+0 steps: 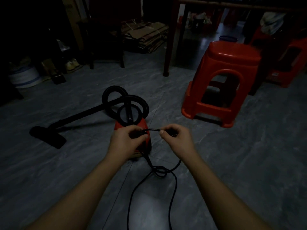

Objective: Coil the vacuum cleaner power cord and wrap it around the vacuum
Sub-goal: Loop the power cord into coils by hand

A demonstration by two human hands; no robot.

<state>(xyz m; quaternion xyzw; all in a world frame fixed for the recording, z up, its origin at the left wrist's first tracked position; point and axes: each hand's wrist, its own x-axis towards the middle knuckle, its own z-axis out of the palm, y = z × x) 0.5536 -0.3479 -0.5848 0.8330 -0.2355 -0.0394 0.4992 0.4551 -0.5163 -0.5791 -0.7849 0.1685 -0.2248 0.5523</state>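
Observation:
A small red vacuum cleaner (144, 125) stands on the grey tiled floor in the middle of the view, partly hidden by my left hand. Its black hose (114, 92) loops above it, and a black wand leads left to the floor nozzle (48, 136). My left hand (126, 141) and my right hand (177, 138) pinch a short stretch of the black power cord (153, 129) between them, just above the vacuum. The cord hangs from my hands, crosses itself in a loose tangle (160, 170) on the floor and runs toward me.
A stack of red plastic stools (227, 77) stands to the right, with another red stool (289, 63) behind it. A dark wooden table leg (167, 47) and a chair (106, 44) stand farther back. Flattened cardboard (146, 37), shoes and a white container (25, 77) line the back left.

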